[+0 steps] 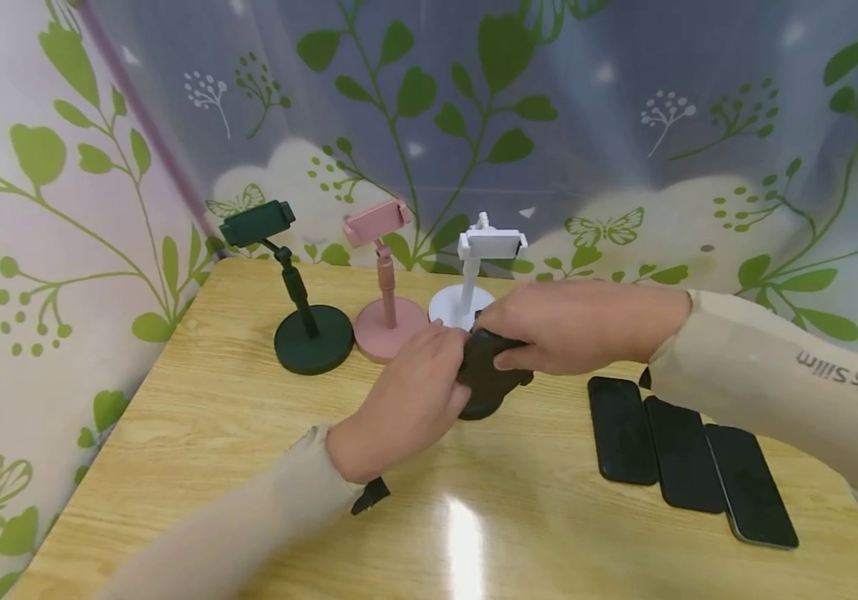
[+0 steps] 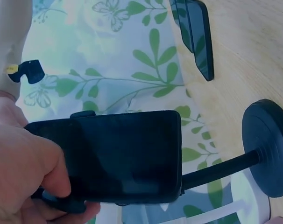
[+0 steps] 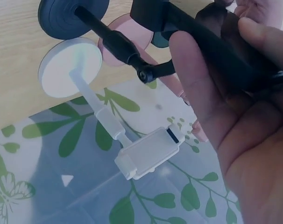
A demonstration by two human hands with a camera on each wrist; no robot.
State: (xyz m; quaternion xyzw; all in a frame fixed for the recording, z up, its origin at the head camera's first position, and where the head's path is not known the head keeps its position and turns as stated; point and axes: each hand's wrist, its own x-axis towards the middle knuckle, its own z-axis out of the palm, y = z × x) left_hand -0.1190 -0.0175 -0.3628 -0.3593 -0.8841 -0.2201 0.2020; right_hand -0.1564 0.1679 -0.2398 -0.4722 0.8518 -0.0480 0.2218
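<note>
A black phone stand stands on the table with its round base down. A black smartphone lies across its clamp, screen showing in the left wrist view. My left hand grips one end of the clamp, thumb by the phone's edge. From the other side my right hand grips the clamp, fingers behind it and thumb in front. Both hands hide much of the stand's head in the head view. Right behind stands a white phone stand.
Farther left stand a pink phone stand and a dark green phone stand. Three black phones lie side by side on the wooden table at the right. A patterned curtain hangs behind the table.
</note>
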